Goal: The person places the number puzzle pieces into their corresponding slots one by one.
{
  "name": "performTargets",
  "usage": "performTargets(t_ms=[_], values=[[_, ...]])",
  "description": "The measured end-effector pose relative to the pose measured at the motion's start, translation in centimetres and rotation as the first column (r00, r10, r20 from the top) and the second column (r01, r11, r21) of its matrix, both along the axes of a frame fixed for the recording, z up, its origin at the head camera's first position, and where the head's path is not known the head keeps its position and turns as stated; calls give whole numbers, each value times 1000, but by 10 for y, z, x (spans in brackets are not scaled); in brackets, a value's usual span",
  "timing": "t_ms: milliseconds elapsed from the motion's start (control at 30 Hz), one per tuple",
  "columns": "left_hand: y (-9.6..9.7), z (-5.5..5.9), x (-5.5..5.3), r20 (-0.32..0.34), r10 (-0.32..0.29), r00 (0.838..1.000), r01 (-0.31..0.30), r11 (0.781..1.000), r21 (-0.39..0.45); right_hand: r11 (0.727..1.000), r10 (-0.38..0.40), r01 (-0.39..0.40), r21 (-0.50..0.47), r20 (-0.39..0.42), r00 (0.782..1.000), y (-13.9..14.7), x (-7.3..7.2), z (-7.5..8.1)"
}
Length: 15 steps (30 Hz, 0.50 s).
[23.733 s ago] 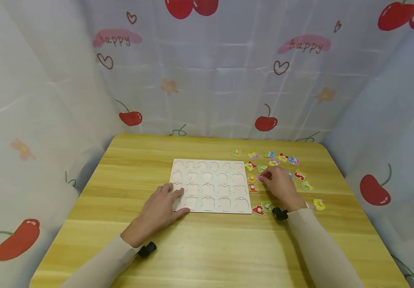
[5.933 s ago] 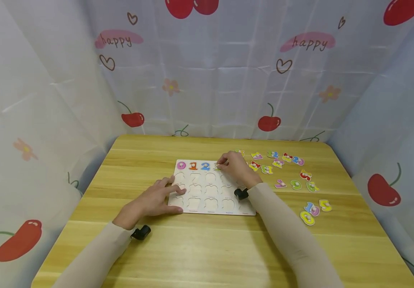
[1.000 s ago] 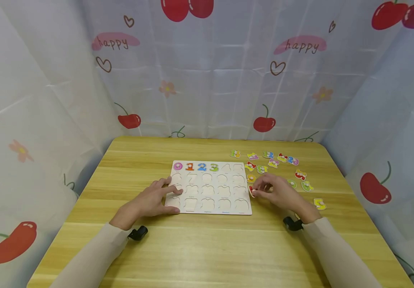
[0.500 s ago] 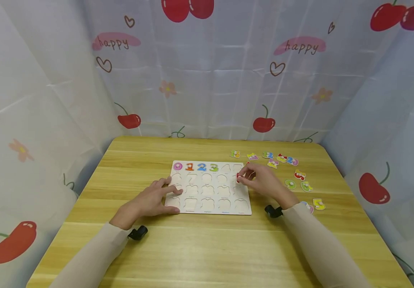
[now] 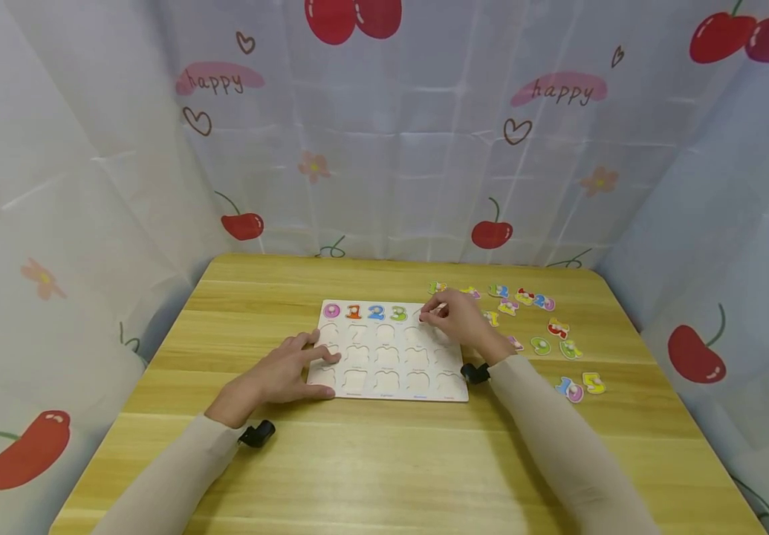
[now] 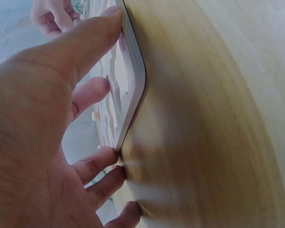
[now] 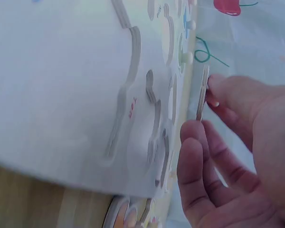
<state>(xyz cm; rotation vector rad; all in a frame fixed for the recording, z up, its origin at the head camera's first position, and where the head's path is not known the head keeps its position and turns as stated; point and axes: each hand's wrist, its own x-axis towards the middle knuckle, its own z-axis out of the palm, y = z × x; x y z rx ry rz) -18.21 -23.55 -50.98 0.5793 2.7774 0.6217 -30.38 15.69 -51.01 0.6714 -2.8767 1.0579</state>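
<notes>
A pale wooden puzzle board (image 5: 371, 377) lies on the table, with a purple 0 (image 5: 332, 310), an orange 1 (image 5: 354, 312), a blue 2 (image 5: 376, 312) and a green 3 (image 5: 399, 313) seated along its top row. My left hand (image 5: 277, 375) rests at the board's left side; its thumb (image 6: 92, 40) lies on the near edge and the index finger on the face. Over the top row's right part, my right hand (image 5: 461, 321) pinches a thin red puzzle piece (image 7: 203, 92) between thumb and fingers. The piece stands nearly edge-on in the right wrist view, its face mostly hidden.
Several loose number pieces lie right of the board, including a yellow 5 (image 5: 594, 383), a green round piece (image 5: 541, 346) and a blue-and-purple piece (image 5: 569, 389). A patterned curtain (image 5: 384, 186) encloses the wooden table (image 5: 384, 461) at the back and sides.
My right hand has carried the red piece from beside the board's right edge up and left over the top row. The 3 has gone in since the older frames. My left hand stays put.
</notes>
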Motion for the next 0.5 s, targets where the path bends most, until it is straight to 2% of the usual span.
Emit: performTargets(t_ms=[300, 500], values=[[-1, -2, 0, -7, 0, 1000, 0, 1000, 1, 993, -118, 115, 35, 70, 991, -15, -9, -2], [-2, -2, 1, -13, -1, 1000, 1, 1000, 4, 989, -143, 139, 40, 132, 981, -19, -10, -1]])
